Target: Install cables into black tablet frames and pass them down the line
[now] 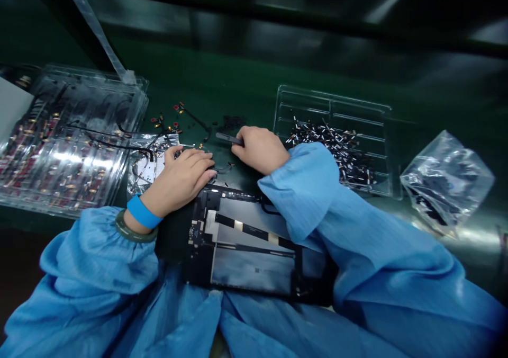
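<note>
While the opened device (246,252) lies at the near edge of the tabletop (238,82), the left hand (180,180) rests on its upper left corner, fingers curled down; I cannot tell if it grips anything. The right hand (260,149) is clenched around dark tweezers (229,139) just beyond the device's far edge. 1 clear tray of small parts (337,146) sits right of this hand, stacked trays (67,141) toward the left edge, a plastic bag (446,180) toward the right edge.

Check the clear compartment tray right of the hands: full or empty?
Partly full. The clear tray holds a heap of small dark parts in its near compartments; the far ones look bare.
</note>
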Demonstrator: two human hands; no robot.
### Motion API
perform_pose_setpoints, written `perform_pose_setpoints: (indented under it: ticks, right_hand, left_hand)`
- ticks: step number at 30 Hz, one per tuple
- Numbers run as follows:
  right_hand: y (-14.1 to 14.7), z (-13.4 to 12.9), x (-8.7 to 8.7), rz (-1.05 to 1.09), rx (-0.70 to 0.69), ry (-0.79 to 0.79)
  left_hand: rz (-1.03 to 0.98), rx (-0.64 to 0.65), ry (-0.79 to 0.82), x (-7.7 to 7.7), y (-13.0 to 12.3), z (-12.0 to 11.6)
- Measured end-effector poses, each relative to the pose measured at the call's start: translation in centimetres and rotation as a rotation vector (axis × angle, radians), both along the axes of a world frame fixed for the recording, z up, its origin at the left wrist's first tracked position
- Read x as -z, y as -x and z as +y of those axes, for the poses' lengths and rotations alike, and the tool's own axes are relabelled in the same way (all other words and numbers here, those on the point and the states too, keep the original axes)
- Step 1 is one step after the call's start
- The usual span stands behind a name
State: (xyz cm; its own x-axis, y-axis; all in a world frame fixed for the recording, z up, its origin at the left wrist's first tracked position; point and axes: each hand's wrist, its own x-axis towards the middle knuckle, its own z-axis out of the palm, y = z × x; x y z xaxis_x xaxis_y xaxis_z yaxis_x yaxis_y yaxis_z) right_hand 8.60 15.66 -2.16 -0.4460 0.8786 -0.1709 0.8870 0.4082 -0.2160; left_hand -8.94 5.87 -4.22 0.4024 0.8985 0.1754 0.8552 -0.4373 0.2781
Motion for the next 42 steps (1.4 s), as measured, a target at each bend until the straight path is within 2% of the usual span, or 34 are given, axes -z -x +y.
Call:
perform_pose_setpoints:
  ticks: [3, 5, 10, 13, 17, 23, 28, 32, 36, 42]
  right_hand:
    - [-1.1, 0.5, 0.1, 0.020, 0.049, 0.032]
    - [-1.9, 1.1, -0.1, 0.074, 0.033, 0.007]
    - [-3.5, 2.2, 0.1, 0.163, -0.254, 0.033]
    - [-3.4, 2.2, 0.7, 0.137, -0.349, 0.068]
    - [-3.2, 2.1, 1.0, 0.069, -0.321, 0.037]
    - [-3.6, 2.4, 1.0, 0.096, -0.301, 0.054]
    - [-3.5, 2.2, 1.2, 0.033, -0.325, 0.055]
    - [-3.2, 1.9, 1.3, 0.076, -0.351, 0.036]
    - [-3.3, 1.9, 1.3, 0.117, -0.320, 0.011]
    - [-4.4, 2.3, 1.2, 0.174, -0.279, -0.008]
  left_hand:
    - [-0.023, 0.035, 0.028, 0.1, 0.1, 0.4]
    - [-0.039, 0.065, 0.045, 0.0, 0.1, 0.6]
    - [-0.031, 0.075, -0.002, -0.2, -0.3, 0.8]
    - [0.014, 0.060, -0.017, -0.2, -0.5, 0.8]
    - [0.047, 0.065, 0.006, -0.3, -0.7, 0.9]
    - [0.043, 0.102, 0.045, -0.4, -0.8, 1.3]
    - [0.005, 0.163, 0.043, -0.4, -0.8, 1.5]
    - [0.017, 0.146, 0.017, -0.5, -0.9, 1.2]
    - [0.074, 0.122, 0.002, -0.5, -1.2, 0.9]
    - [0.013, 0.196, 0.079, 0.0, -0.9, 1.0]
